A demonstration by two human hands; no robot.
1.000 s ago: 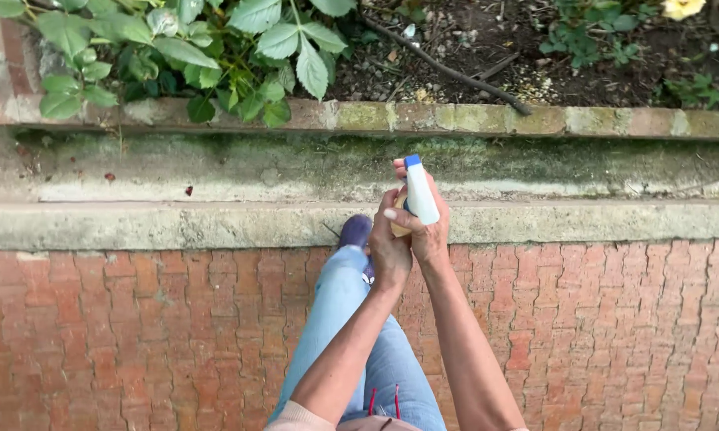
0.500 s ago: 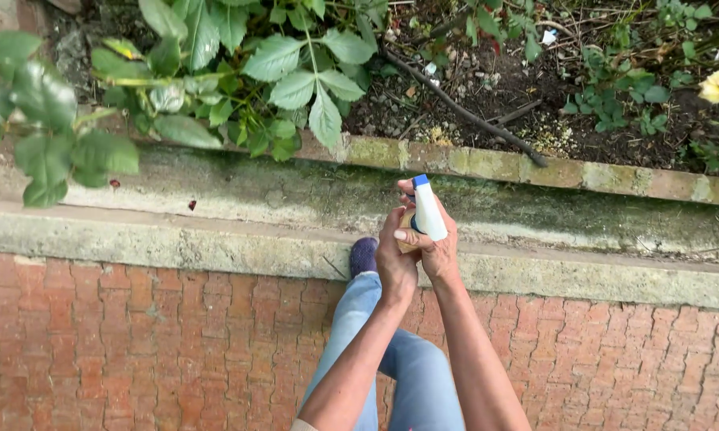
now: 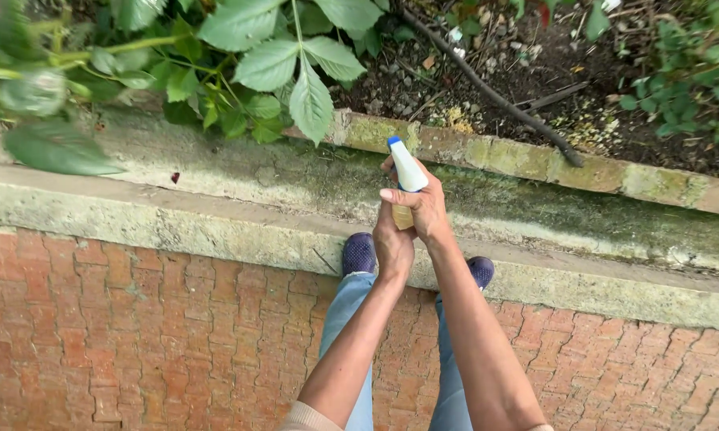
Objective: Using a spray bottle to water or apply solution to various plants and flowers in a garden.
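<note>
Spray bottle [image 3: 408, 169] is looking like smooth white plastic with a glossy blue nozzle tip, and both the left hand [image 3: 393, 243] and right hand [image 3: 425, 209] are wrapping it. Stone curb [image 3: 215, 231] is showing as rough, matt concrete with mossy green staining, while the brick paving [image 3: 136, 335] is reading as matt, gritty red clay. Jeans [image 3: 347, 319] are looking like soft blue denim cloth, shoes [image 3: 359, 254] like matt knit fabric, and the leaves [image 3: 311, 104] are appearing slightly waxy.
</note>
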